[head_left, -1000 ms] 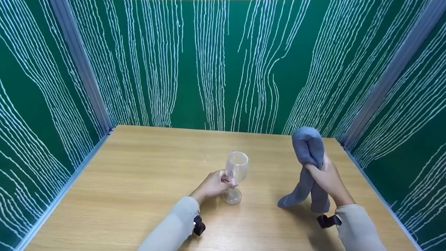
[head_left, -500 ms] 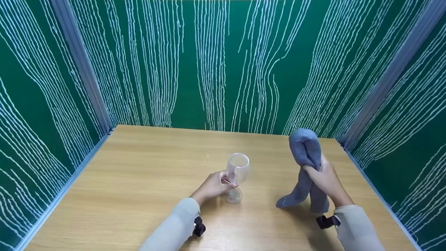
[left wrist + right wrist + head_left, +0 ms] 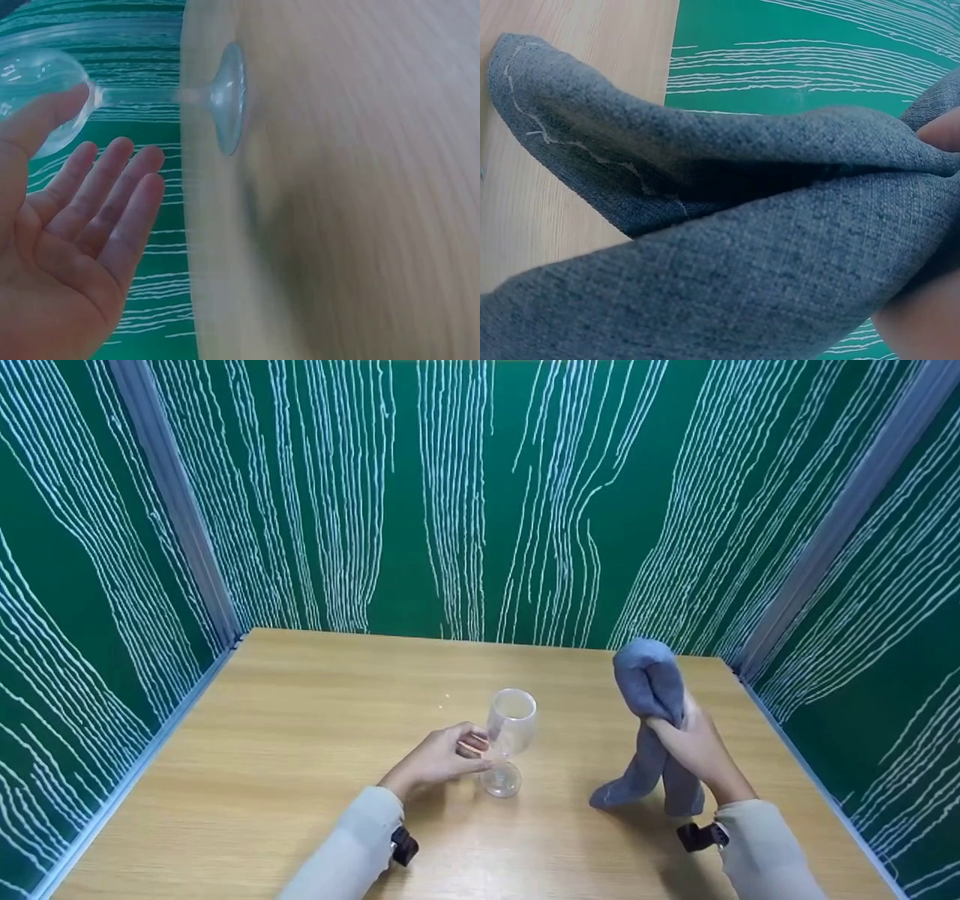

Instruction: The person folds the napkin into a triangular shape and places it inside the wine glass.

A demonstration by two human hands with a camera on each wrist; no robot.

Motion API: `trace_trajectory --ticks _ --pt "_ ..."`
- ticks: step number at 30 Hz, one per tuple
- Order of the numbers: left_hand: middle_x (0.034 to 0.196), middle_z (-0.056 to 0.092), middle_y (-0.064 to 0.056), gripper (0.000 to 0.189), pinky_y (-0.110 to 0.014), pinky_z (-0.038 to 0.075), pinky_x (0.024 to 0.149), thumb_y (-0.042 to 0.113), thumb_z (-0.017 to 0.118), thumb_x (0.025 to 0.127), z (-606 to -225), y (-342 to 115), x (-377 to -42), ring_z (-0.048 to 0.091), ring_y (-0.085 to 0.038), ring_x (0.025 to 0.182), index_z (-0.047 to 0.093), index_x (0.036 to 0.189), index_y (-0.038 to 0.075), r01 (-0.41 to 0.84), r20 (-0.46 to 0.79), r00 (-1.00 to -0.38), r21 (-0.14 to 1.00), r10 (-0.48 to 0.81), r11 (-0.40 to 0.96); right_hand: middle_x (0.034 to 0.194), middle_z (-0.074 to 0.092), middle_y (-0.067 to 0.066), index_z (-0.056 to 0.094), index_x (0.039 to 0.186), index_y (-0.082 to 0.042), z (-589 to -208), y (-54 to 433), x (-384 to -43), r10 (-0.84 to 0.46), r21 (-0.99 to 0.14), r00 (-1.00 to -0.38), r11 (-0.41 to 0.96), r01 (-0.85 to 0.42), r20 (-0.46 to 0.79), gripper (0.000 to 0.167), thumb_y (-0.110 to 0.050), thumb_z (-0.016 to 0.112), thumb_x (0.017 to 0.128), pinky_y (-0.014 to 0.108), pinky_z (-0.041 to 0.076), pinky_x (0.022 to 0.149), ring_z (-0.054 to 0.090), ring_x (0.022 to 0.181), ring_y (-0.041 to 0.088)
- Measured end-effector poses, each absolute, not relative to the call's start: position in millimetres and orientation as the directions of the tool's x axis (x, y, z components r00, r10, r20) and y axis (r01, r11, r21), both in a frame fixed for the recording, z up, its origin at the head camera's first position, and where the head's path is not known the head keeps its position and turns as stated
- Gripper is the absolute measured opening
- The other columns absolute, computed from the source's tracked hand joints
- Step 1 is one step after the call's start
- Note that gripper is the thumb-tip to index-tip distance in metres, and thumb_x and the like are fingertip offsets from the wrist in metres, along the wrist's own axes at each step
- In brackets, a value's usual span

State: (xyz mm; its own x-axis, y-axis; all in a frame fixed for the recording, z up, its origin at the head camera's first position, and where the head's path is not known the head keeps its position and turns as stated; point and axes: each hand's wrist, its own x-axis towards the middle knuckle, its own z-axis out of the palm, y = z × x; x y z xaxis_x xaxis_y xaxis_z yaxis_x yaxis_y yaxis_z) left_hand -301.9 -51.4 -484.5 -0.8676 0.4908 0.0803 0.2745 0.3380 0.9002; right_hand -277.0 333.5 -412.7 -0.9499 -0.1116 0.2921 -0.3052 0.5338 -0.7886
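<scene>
A clear stemmed glass (image 3: 513,727) stands upright near the middle of the wooden table, its round foot flat on the wood. Just left of it is my left hand (image 3: 444,754), thumb and fingers spread apart with nothing between them. In the left wrist view the hand (image 3: 90,225) is loosely open, its palm showing beside the glass (image 3: 142,96). On the right, my right hand (image 3: 694,739) grips a folded grey-blue cloth (image 3: 649,682) around its middle. Two ends of the cloth hang down towards the table, and the right wrist view shows its woven fabric (image 3: 727,262) close up.
The light wooden table (image 3: 315,697) is bounded at the back and sides by green walls (image 3: 405,510) with white streaks. Grey posts (image 3: 184,502) rise at the back corners. Tiny white specks (image 3: 444,701) lie left of the glass.
My left hand has let go of the glass and drawn back to the left. The glass stands almost unmoved. My right hand has shifted slightly left with the cloth.
</scene>
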Motion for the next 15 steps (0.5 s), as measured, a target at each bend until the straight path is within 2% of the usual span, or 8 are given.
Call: trace_trajectory --ticks 4,9,13,15 --pt "0.133 0.059 -0.011 0.058 -0.044 0.047 0.102 0.033 0.079 0.088 -475.0 -59.5 -298.2 0.058 -0.03 0.121 0.056 0.135 0.008 0.318 0.092 -0.86 0.866 0.503 0.385 0.145 0.045 0.027 0.026 0.154 0.0 -411.4 331.1 -277.0 -0.12 -0.785 -0.946 0.532 -0.318 0.302 0.065 -0.016 0.058 0.1 0.06 0.035 0.106 0.045 0.13 0.039" --pt "0.149 0.046 -0.006 0.083 -0.051 0.039 0.108 0.049 0.08 0.083 -459.1 -67.7 -292.3 0.045 -0.028 0.135 0.043 0.149 0.013 0.407 0.147 -0.862 0.77 0.485 0.491 0.144 0.045 0.028 0.027 0.153 0.002 -412.3 327.6 -276.2 -0.139 -0.785 -0.942 0.524 -0.33 0.304 0.064 -0.014 0.059 0.1 0.061 0.036 0.105 0.045 0.129 0.039" --pt "0.155 0.037 -0.002 0.092 -0.055 0.035 0.11 0.052 0.081 0.08 -438.7 -72.2 -288.9 0.038 -0.026 0.141 0.035 0.154 0.021 0.454 0.21 -0.862 0.726 0.462 0.516 0.14 0.05 0.026 0.032 0.15 0.002 -412.8 324.0 -277.1 -0.167 -0.759 -0.933 0.544 -0.357 0.319 0.06 -0.013 0.061 0.099 0.059 0.039 0.103 0.049 0.124 0.036" --pt "0.156 0.035 -0.002 0.093 -0.055 0.033 0.111 0.05 0.081 0.081 -426.7 -71.7 -288.1 0.035 -0.026 0.142 0.034 0.155 0.021 0.501 0.271 -0.847 0.696 0.458 0.515 0.137 0.052 0.025 0.035 0.147 0.002 -412.5 322.1 -278.1 -0.186 -0.746 -0.925 0.549 -0.376 0.33 0.057 -0.013 0.061 0.099 0.058 0.04 0.102 0.051 0.121 0.035"
